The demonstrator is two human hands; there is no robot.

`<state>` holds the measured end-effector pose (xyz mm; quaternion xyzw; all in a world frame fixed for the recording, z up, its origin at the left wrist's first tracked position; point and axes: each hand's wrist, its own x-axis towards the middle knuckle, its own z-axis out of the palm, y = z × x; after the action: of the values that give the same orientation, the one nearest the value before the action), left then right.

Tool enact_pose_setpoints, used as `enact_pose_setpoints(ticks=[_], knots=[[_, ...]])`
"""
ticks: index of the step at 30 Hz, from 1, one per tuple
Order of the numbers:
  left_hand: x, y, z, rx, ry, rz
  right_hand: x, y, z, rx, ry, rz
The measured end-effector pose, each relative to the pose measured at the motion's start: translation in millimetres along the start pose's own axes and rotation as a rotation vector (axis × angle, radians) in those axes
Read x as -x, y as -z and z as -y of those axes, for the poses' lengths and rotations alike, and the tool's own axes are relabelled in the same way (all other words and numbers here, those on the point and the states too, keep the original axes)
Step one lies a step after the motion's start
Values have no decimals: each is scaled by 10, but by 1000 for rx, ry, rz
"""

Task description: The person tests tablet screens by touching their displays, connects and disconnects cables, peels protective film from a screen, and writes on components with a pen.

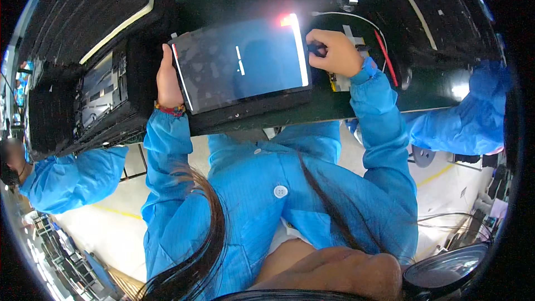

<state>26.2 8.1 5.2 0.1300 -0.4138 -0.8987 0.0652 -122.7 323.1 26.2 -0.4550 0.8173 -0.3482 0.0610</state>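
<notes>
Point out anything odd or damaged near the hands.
The screen stands out: red-white glare at its upper right corner and mottled patches on its left half break up the dark surface. Reflections or faults, I cannot tell. No spill shows.

Elec. workshop: lit panel (248, 64), smocks (78, 178)

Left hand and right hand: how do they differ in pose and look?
The left hand lies extended along the left edge of the lit panel; the right hand curls, pinching a small dark object. The left wrist shows a reddish bracelet; the right, a blue band or cuff. Both are bare, with blue sleeves.
</notes>
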Motion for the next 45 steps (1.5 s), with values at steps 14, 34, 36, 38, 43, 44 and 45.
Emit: enact_pose_setpoints(ticks=[14, 34, 36, 38, 43, 44, 45], knots=[[2, 11, 1, -78, 14, -32, 47, -19, -249, -97, 13, -439], [23, 16, 7, -67, -6, 63, 50, 73, -244, -176, -14, 14], [19, 12, 17, -76, -16, -2, 40, 66, -256, -190, -19, 16], [8, 24, 17, -61, -31, 41, 42, 59, -271, -204, -28, 16], [-9, 51, 13, -12, -20, 86, 16, 28, -327, -182, 13, 34], [-18, 60, 12, -7, -23, 66, 7, 41, -302, -179, 16, 38], [-28, 50, 14, -3, -27, 65, -2, 65, -262, -175, 30, 47]])
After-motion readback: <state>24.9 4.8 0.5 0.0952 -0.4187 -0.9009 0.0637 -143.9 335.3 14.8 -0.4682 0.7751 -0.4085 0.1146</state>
